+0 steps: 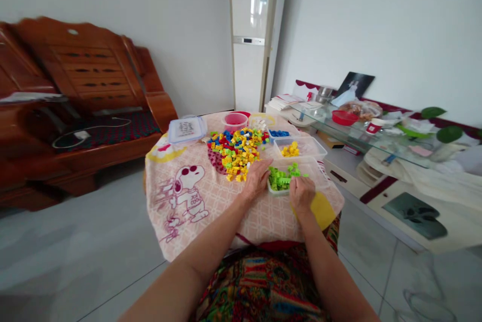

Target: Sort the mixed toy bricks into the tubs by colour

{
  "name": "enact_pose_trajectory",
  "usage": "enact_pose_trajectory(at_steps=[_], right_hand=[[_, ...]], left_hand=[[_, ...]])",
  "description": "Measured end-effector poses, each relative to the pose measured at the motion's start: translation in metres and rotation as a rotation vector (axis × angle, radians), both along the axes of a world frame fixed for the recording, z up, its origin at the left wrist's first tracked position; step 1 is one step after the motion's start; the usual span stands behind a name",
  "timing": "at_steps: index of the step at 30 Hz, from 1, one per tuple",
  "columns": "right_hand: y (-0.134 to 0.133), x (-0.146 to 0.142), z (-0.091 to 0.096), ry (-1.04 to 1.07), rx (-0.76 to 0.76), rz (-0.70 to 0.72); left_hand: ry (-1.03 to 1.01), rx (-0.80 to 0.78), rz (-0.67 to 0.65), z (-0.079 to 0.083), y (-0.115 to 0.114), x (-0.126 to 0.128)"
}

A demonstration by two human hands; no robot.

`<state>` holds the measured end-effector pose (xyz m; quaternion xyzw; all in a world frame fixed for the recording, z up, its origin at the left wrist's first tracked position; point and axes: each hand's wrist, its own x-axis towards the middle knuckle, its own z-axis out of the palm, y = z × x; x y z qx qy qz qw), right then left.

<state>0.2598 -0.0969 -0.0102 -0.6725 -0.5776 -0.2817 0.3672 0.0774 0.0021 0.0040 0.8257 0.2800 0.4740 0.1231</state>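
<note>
A clear plastic container [279, 193] holding green building bricks [280, 179] sits in front of me on the cloth-covered table. At its left edge is my left hand [256, 180], its fingers stretched out, with nothing visible in them. My right hand [302, 194] is over the container's right part, fingers curled closed; whatever is inside them is hidden. Left of the containers lies a loose pile of mixed yellow, red, blue and green bricks [241, 153]. Behind the green bricks, yellow bricks [290, 149] lie in a second clear container [316, 148]. Blue bricks [278, 133] lie in another one further back.
A pink round tub [235, 121] stands behind the pile, and a lidded clear box [187, 130] at the back left of the tablecloth [222, 211]. To the right is a glass-topped stand [361, 133] with clutter; a wooden bench [86, 91] stands left.
</note>
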Motion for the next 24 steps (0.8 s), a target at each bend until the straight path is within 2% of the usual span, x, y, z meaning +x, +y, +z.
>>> enact_pose_trajectory(at_steps=[3, 6, 11, 14, 21, 24], right_hand=[[0.000, 0.002, -0.002, -0.025, 0.012, 0.008], [-0.001, 0.002, -0.001, -0.043, 0.015, 0.019], [-0.002, 0.004, 0.000, -0.070, 0.039, 0.029], [-0.002, 0.005, -0.001, -0.088, 0.049, 0.039], [-0.001, 0.007, -0.001, -0.118, 0.070, 0.032], [-0.001, 0.006, 0.000, -0.103, 0.060, 0.024]], left_hand=[[-0.062, -0.044, 0.235, -0.001, 0.014, -0.021], [-0.140, -0.149, 0.496, -0.001, 0.031, -0.055], [-0.306, -0.294, 0.716, 0.002, 0.049, -0.097], [-0.311, -0.373, 0.734, 0.002, 0.052, -0.103], [-0.210, -0.447, 0.580, -0.009, 0.055, -0.093], [-0.213, -0.447, 0.576, -0.013, 0.057, -0.090]])
